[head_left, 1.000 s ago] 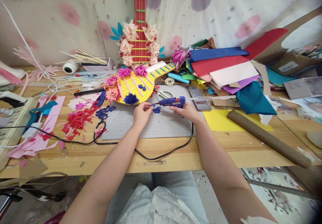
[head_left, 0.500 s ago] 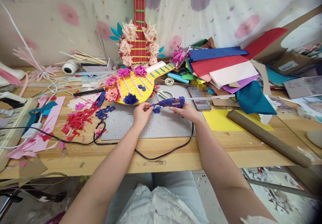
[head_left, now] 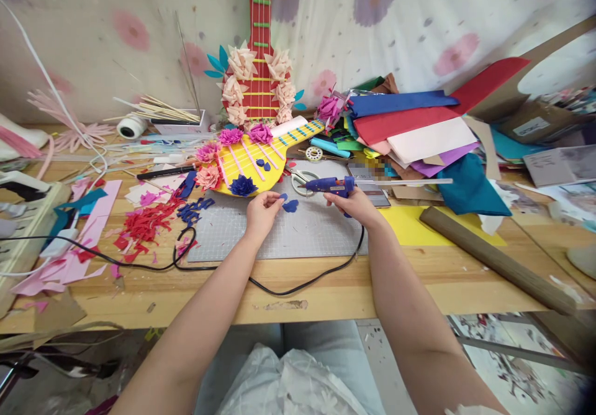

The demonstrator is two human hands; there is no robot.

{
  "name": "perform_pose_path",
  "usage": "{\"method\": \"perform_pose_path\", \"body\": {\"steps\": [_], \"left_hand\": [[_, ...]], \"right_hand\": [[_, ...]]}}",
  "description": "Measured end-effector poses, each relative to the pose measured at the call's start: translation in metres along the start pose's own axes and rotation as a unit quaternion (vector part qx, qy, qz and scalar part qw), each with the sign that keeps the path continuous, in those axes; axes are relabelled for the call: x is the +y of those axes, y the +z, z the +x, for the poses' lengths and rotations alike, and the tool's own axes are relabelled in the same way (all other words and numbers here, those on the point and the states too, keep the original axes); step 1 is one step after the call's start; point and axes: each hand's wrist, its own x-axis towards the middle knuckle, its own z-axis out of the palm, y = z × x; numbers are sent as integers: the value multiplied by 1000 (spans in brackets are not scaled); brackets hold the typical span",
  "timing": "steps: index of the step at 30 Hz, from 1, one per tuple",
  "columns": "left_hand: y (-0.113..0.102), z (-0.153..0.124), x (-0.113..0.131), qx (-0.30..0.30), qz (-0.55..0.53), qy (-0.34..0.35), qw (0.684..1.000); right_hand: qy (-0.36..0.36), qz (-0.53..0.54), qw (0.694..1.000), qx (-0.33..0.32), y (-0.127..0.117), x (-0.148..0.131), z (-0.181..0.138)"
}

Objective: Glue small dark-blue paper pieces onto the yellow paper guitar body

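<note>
My left hand (head_left: 261,211) pinches a small blue paper petal (head_left: 289,205) over the grey cutting mat (head_left: 288,235). My right hand (head_left: 356,205) grips a blue hot glue gun (head_left: 331,184), its nozzle pointing left and lifted a little away from the petal. A clear glue stick sticks out of the gun's back to the right. Just behind my hands lies a yellow paper guitar (head_left: 254,157) with pink and blue paper flowers. The gun's black cord (head_left: 298,284) loops across the wooden table (head_left: 419,278).
A red paper guitar (head_left: 259,67) leans on the wall. Coloured paper sheets (head_left: 419,129) pile at the right, a phone (head_left: 370,182) and scissors (head_left: 302,177) lie behind the mat, a brown roll (head_left: 493,258) lies at the right, red and blue scraps (head_left: 153,216) at the left.
My right hand has pulled the glue gun back to the right and up, away from the petal. My left hand still holds the petal in about the same place.
</note>
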Motion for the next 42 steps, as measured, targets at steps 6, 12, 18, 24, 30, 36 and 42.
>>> {"method": "perform_pose_path", "body": {"steps": [6, 12, 18, 24, 30, 36, 42], "left_hand": [[-4, -2, 0, -25, -26, 5, 999], [-5, -10, 15, 0, -55, 52, 997], [-21, -10, 48, 69, -113, 80, 988], [-67, -8, 71, 174, -150, 18, 973], [-92, -16, 54, 179, -125, -83, 972], [-94, -11, 49, 200, -116, -88, 969], [-100, -12, 50, 208, -89, -107, 968]], "right_hand": [[39, -88, 975, 201, 8, 11, 28], [10, -184, 957, 224, 14, 11, 33], [30, -300, 919, 254, 3, -1, 3], [25, -304, 945, 121, 10, -16, -13], [-139, -214, 960, 113, 48, -41, -4], [-348, -208, 912, 66, 113, -77, 12], [-404, -245, 881, 33, 145, -97, 29]]}}
